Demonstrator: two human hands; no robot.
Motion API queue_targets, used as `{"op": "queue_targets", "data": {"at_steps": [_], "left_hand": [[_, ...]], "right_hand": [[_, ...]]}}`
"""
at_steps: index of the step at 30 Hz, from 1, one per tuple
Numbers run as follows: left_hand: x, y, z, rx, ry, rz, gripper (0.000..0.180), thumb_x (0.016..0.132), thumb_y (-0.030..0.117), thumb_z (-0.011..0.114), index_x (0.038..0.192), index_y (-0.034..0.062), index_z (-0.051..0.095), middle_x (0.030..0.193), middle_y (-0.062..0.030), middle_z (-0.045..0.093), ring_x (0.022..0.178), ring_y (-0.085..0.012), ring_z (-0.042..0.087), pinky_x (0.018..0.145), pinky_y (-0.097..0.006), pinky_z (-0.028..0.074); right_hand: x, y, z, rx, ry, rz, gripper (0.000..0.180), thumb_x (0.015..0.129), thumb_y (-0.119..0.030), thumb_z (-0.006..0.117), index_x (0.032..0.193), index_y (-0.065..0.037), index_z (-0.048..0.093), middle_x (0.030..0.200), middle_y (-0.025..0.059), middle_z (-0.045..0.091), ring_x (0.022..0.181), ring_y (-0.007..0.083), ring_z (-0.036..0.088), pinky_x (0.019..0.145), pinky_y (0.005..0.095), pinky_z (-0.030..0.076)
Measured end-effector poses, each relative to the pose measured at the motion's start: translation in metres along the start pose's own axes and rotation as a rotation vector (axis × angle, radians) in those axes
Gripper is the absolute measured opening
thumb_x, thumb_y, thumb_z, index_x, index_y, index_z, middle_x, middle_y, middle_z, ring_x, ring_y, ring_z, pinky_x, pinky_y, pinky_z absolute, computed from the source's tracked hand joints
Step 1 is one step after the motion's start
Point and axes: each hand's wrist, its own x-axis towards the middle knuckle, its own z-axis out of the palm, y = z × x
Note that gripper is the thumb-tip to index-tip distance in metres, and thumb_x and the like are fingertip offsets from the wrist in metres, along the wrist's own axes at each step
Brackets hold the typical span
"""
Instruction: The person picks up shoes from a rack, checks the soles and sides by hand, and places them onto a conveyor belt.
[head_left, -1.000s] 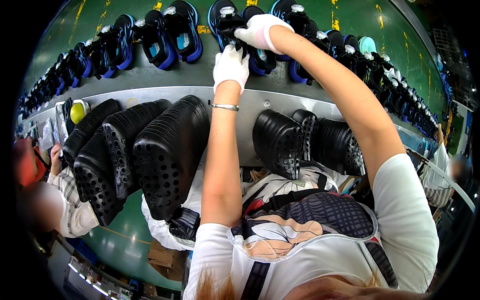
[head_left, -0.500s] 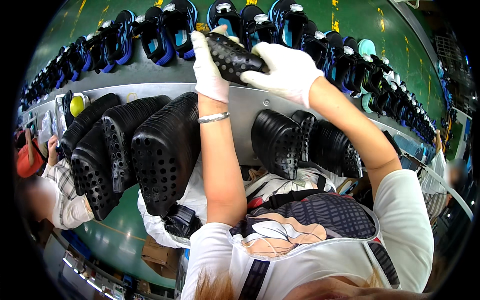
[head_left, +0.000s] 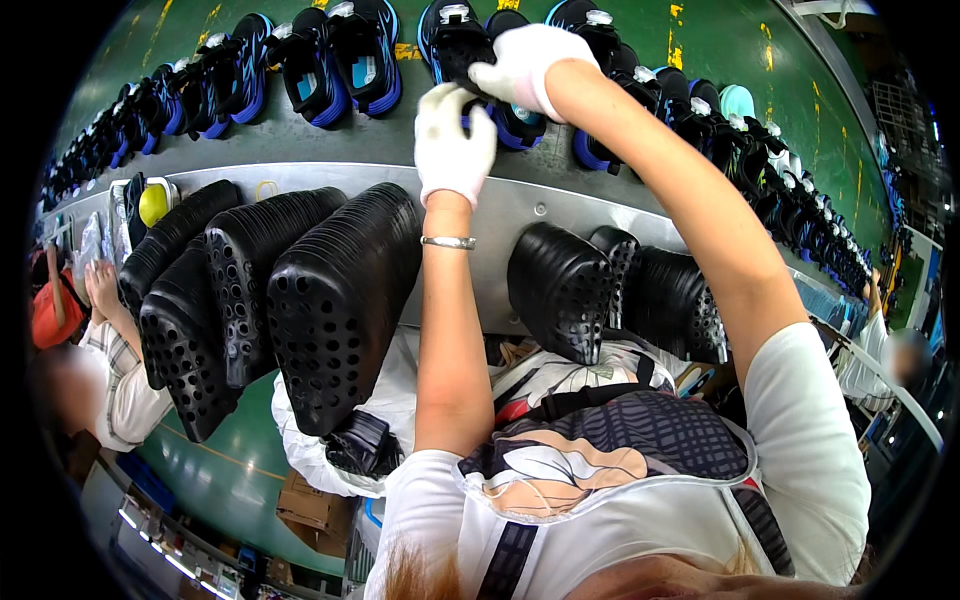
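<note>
Both hands wear white gloves and reach up to the grey belt (head_left: 300, 140). My left hand (head_left: 452, 142) curls its fingers on the near end of a black shoe with a blue sole (head_left: 455, 45) that lies on the belt. My right hand (head_left: 522, 58) grips the same shoe from the right side and partly hides it. A silver bracelet (head_left: 448, 242) sits on my left wrist. More black and blue shoes (head_left: 345, 60) lie in a row along the belt on both sides.
Stacks of black perforated soles (head_left: 335, 300) lean against the metal rail (head_left: 520, 215) at left, and more soles (head_left: 565, 290) at right. A yellow round thing (head_left: 152, 203) sits far left. A co-worker (head_left: 95, 340) sits at left, another person (head_left: 890, 355) at right. A white bag (head_left: 320, 440) lies below.
Half a second ago both hands held a black shoe lifted off the belt, nearer me. Now they have moved up and set it among the row of shoes.
</note>
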Motion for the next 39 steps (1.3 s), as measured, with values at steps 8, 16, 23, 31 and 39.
{"op": "queue_targets", "data": {"at_steps": [8, 16, 23, 31, 39], "left_hand": [[0.014, 0.003, 0.015, 0.363, -0.215, -0.102, 0.018, 0.084, 0.023, 0.063, 0.095, 0.0074, 0.064, 0.102, -0.0076, 0.06, 0.094, -0.0308, 0.053, 0.081, -0.04, 0.048], [0.01, -0.008, 0.014, 0.328, -0.16, -0.102, 0.017, 0.083, 0.022, 0.064, 0.088, 0.0059, 0.064, 0.097, -0.0089, 0.06, 0.091, -0.0316, 0.054, 0.08, -0.04, 0.048], [0.011, -0.002, 0.019, 0.306, -0.136, -0.18, 0.014, 0.087, 0.016, 0.056, 0.094, 0.0054, 0.061, 0.095, -0.011, 0.057, 0.093, -0.0309, 0.054, 0.081, -0.04, 0.05], [0.049, 0.015, 0.019, 0.325, -0.464, -0.732, 0.03, 0.089, 0.025, 0.056, 0.108, 0.0031, 0.062, 0.113, -0.0161, 0.063, 0.111, -0.0317, 0.057, 0.088, -0.041, 0.052], [0.06, 0.002, 0.012, 0.416, -0.582, -0.67, 0.033, 0.087, 0.025, 0.062, 0.111, 0.003, 0.064, 0.116, -0.0172, 0.062, 0.111, -0.0324, 0.059, 0.09, -0.037, 0.052]], "right_hand": [[0.048, -0.025, 0.012, -0.084, 0.119, -0.077, 0.029, 0.081, -0.024, 0.058, 0.101, -0.008, 0.071, 0.102, 0.0157, 0.069, 0.094, 0.0311, 0.067, 0.08, 0.0409, 0.053], [0.029, 0.002, -0.03, -0.024, -0.135, -0.167, 0.049, 0.079, -0.042, 0.05, 0.09, 0.001, 0.07, 0.094, 0.0255, 0.066, 0.089, 0.036, 0.066, 0.079, 0.0414, 0.051], [0.082, -0.028, 0.057, -0.132, 0.295, -0.077, 0.025, 0.081, -0.016, 0.063, 0.104, -0.011, 0.072, 0.105, 0.0109, 0.07, 0.099, 0.0271, 0.067, 0.08, 0.0392, 0.053], [0.113, -0.04, 0.053, 0.049, 0.309, 0.057, 0.029, 0.089, -0.02, 0.048, 0.097, -0.006, 0.072, 0.095, 0.0173, 0.07, 0.088, 0.0303, 0.069, 0.074, 0.041, 0.054], [0.094, -0.048, 0.037, -0.315, 0.209, -0.318, 0.025, 0.086, -0.017, 0.052, 0.093, -0.006, 0.073, 0.092, 0.0154, 0.071, 0.084, 0.0287, 0.07, 0.068, 0.0405, 0.055]]}}
